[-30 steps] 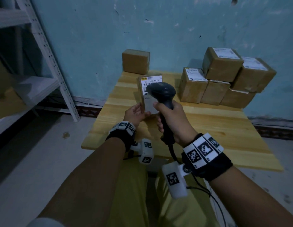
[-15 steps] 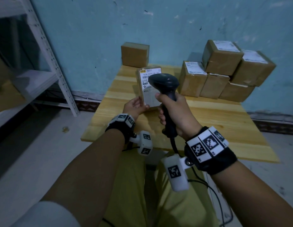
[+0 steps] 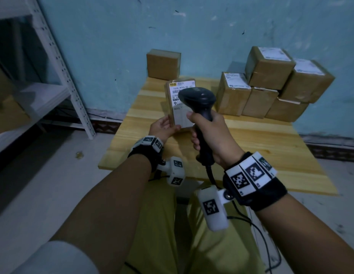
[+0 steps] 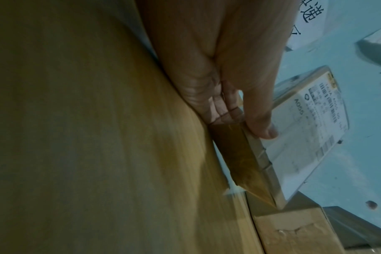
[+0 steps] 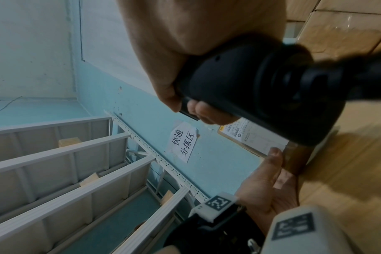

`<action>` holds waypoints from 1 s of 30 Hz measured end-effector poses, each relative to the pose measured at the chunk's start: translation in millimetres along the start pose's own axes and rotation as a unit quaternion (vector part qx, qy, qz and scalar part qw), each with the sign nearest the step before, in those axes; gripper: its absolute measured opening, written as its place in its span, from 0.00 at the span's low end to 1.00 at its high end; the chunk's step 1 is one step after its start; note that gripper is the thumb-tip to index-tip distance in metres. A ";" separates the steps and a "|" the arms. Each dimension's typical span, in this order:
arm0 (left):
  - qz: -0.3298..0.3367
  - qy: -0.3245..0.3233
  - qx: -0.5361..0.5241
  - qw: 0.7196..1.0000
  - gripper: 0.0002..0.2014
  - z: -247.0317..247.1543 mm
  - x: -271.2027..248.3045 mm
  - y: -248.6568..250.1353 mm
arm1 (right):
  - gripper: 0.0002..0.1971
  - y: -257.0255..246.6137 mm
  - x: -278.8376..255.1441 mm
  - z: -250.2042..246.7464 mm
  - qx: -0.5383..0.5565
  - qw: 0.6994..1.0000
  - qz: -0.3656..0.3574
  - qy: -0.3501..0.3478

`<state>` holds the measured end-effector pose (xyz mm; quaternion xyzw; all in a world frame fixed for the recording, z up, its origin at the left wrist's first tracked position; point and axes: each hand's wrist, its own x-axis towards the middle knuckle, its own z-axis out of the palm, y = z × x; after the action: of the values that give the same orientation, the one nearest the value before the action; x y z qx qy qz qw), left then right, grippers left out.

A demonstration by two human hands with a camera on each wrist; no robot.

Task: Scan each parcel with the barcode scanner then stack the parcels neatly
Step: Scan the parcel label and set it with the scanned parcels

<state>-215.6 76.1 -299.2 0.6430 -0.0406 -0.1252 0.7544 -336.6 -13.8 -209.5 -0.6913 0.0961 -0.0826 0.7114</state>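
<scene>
Right grip point(image 3: 208, 133) clasping scanner point(image 3: 199, 101), left grip point(image 3: 164, 127) pinching parcel point(image 3: 181, 103), wooden table point(image 3: 261, 147), blue wall point(image 3: 192, 32)

Both bare forearms stretched forward, banded at the wrists, left hand point(image 3: 164, 127) palm up, thumb and fingers gripping, right hand point(image 3: 209, 133) wrapped in an upright fist

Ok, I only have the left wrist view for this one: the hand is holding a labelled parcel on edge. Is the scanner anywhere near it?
Observer: Yes. The right hand grips the barcode scanner, with its head just in front of the parcel label.
Operator: Are any parcels stacked yet?
Observer: There is a stack of five parcels in two tiers at the table's back right.
Operator: Is the scanner corded?
Observer: Yes, a cable runs down from its handle.
</scene>
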 end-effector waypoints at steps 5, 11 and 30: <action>0.008 -0.004 0.006 1.000 0.27 -0.6 -1.0 1.2 | 0.06 0.7 1.4 -1.4 -0.001 1.000 0.002 -0.004; -0.010 -0.021 -0.007 1.000 0.23 0.6 -0.1 4.7 | 0.05 0.6 9.4 -8.8 -0.016 1.000 0.007 0.013; -0.023 -0.080 -0.002 0.997 0.05 104.1 56.5 107.2 | 0.15 -44.7 94.9 -79.1 -0.092 0.981 -0.055 0.163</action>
<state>-169.6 -22.3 -182.1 0.6304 -0.0855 -0.1936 0.7468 -263.9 -115.5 -169.0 -0.7357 0.1792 -0.2240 0.6136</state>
